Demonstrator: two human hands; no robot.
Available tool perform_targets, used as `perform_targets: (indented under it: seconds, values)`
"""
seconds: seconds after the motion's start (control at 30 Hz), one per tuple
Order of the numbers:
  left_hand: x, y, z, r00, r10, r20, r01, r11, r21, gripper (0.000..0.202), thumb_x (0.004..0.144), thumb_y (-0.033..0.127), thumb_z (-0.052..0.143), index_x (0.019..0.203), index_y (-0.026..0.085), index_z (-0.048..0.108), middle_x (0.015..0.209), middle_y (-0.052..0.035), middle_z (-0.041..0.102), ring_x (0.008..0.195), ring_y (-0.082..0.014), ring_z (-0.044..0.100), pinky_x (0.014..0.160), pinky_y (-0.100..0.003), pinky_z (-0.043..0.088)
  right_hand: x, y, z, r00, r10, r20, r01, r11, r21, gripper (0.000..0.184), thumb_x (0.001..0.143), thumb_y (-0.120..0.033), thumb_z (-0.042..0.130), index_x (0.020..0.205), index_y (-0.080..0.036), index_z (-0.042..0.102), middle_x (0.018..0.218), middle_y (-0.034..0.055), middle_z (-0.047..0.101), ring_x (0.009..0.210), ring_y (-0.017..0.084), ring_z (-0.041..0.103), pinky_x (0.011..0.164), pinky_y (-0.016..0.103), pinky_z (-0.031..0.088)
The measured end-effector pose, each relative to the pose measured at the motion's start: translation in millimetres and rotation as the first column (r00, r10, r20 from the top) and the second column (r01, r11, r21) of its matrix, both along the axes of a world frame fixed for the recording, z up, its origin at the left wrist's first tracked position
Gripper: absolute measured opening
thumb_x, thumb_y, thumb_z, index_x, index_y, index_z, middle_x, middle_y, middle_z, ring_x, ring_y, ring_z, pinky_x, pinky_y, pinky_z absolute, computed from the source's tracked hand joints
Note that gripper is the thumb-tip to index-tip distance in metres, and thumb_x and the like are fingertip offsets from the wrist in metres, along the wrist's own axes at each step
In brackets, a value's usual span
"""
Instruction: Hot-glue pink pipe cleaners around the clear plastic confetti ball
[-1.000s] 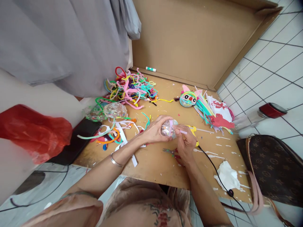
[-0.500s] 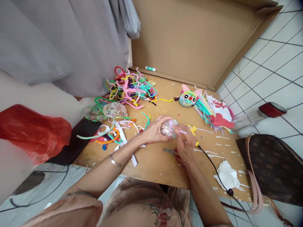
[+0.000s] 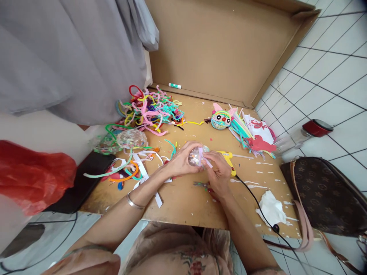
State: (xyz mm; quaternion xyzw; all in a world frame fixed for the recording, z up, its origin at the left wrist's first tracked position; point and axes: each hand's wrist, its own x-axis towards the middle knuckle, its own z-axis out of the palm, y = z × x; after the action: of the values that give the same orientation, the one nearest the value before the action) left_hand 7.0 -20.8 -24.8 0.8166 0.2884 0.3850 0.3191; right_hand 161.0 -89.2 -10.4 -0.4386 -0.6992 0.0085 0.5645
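My left hand [image 3: 183,158] is wrapped around a clear ball [image 3: 194,157] with coloured bits showing through it. A lilac pipe cleaner [image 3: 200,156] lies across the ball's side. My right hand [image 3: 219,170] pinches that pipe cleaner near its loose end, close against the ball. Below my right hand lie small scissors [image 3: 200,184], their handles partly covered by the hand. Just behind the right hand is a yellow glue gun [image 3: 228,158], with a glue stick [image 3: 243,156] beyond it.
Tangled pipe cleaners [image 3: 151,109] fill the back left. A decorated ball with a face [image 3: 221,119] lies at the back, beside a pipe cleaner bundle [image 3: 239,128]. The glue gun's black cord [image 3: 252,194] crosses the right side, near crumpled tissue [image 3: 272,208] and a brown bag [image 3: 323,194].
My right fingers have moved in closer to the ball along the pipe cleaner, whose loose end now angles downward. My left hand keeps its hold. The whole view has shifted slightly.
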Motion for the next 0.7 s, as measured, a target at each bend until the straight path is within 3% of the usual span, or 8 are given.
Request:
perform_targets:
  seconds: [0.17, 0.27, 0.37, 0.43, 0.5, 0.57, 0.63, 0.7]
  values:
    - [0.9, -0.5, 6.8, 0.994, 0.098, 0.04, -0.082, 0.951, -0.297, 0.07, 0.057, 0.031, 0.076, 0.121, 0.019, 0.05, 0.119, -0.008, 0.058, 0.107, -0.0243, 0.06, 0.094, -0.037, 0.049, 5.7, 0.7, 3.2, 0.998, 0.012, 0.069, -0.011, 1.0, -0.018, 0.022, 0.087, -0.017, 0.052, 0.105, -0.023, 0.064, 0.104, 0.0072, 0.072, 0.101, 0.02, 0.067, 0.09, 0.041, 0.055]
    - [-2.0, 4.9, 6.9, 0.971, 0.225, 0.08, -0.158, 0.857, -0.49, 0.073, 0.058, 0.035, 0.078, 0.123, 0.021, 0.048, 0.11, -0.0034, 0.061, 0.096, -0.0202, 0.062, 0.086, -0.032, 0.051, 23.2, 7.0, 2.2, 0.972, -0.23, 0.04, 0.23, 0.973, 0.006, 0.022, 0.088, -0.021, 0.048, 0.104, -0.022, 0.063, 0.103, 0.0077, 0.07, 0.1, 0.02, 0.065, 0.091, 0.04, 0.053]
    - [-6.4, 12.2, 5.9, 0.928, 0.329, 0.176, -0.185, 0.816, -0.548, 0.072, 0.058, 0.038, 0.078, 0.121, 0.021, 0.048, 0.11, -0.0038, 0.061, 0.101, -0.0204, 0.06, 0.087, -0.031, 0.05, 45.9, 14.6, -0.9, 0.838, -0.544, 0.038, 0.545, 0.834, -0.078, 0.023, 0.089, -0.03, 0.046, 0.098, -0.018, 0.063, 0.094, 0.0095, 0.069, 0.092, 0.021, 0.065, 0.081, 0.037, 0.053]
    - [-8.1, 15.5, 5.9, 0.899, 0.352, 0.259, -0.138, 0.791, -0.596, 0.074, 0.057, 0.039, 0.079, 0.121, 0.021, 0.046, 0.113, -0.0051, 0.06, 0.097, -0.0195, 0.061, 0.082, -0.029, 0.051, 55.7, 17.1, -2.2, 0.732, -0.621, 0.28, 0.678, 0.699, -0.225, 0.029, 0.086, -0.039, 0.052, 0.094, -0.014, 0.064, 0.093, 0.0132, 0.069, 0.088, 0.026, 0.066, 0.078, 0.039, 0.052]
    - [-8.4, 16.7, 6.6, 0.88, 0.365, 0.305, -0.103, 0.772, -0.627, 0.075, 0.056, 0.039, 0.079, 0.121, 0.021, 0.046, 0.113, -0.0052, 0.059, 0.092, -0.0176, 0.061, 0.077, -0.028, 0.052, 58.4, 17.2, -2.3, 0.621, -0.548, 0.56, 0.779, 0.512, -0.362, 0.04, 0.083, -0.047, 0.059, 0.095, -0.009, 0.064, 0.092, 0.0189, 0.069, 0.083, 0.03, 0.067, 0.072, 0.041, 0.052]
    - [-7.7, 16.1, 8.0, 0.874, 0.376, 0.308, -0.105, 0.764, -0.636, 0.074, 0.056, 0.038, 0.08, 0.12, 0.021, 0.047, 0.108, -0.004, 0.06, 0.088, -0.0162, 0.061, 0.076, -0.027, 0.052, 56.4, 16.1, -1.5, 0.549, -0.421, 0.722, 0.833, 0.353, -0.427, 0.051, 0.08, -0.052, 0.062, 0.101, -0.006, 0.063, 0.092, 0.0223, 0.069, 0.08, 0.033, 0.069, 0.068, 0.041, 0.051]
    - [-6.9, 14.4, 9.9, 0.873, 0.38, 0.306, -0.108, 0.762, -0.638, 0.072, 0.056, 0.036, 0.079, 0.12, 0.021, 0.048, 0.104, -0.0029, 0.06, 0.087, -0.0159, 0.061, 0.077, -0.027, 0.052, 53.9, 15.2, -0.5, 0.525, -0.36, 0.772, 0.85, 0.27, -0.452, 0.057, 0.079, -0.055, 0.062, 0.106, -0.005, 0.062, 0.092, 0.0228, 0.07, 0.081, 0.033, 0.07, 0.067, 0.04, 0.052]
    - [-6.5, 12.7, 11.9, 0.876, 0.368, 0.312, -0.098, 0.769, -0.631, 0.071, 0.056, 0.035, 0.079, 0.119, 0.021, 0.049, 0.105, -0.003, 0.06, 0.088, -0.0161, 0.06, 0.078, -0.028, 0.052, 53.6, 15.3, 0.3, 0.529, -0.339, 0.778, 0.848, 0.24, -0.472, 0.056, 0.08, -0.057, 0.06, 0.105, -0.007, 0.064, 0.092, 0.0226, 0.071, 0.086, 0.034, 0.071, 0.07, 0.041, 0.052]
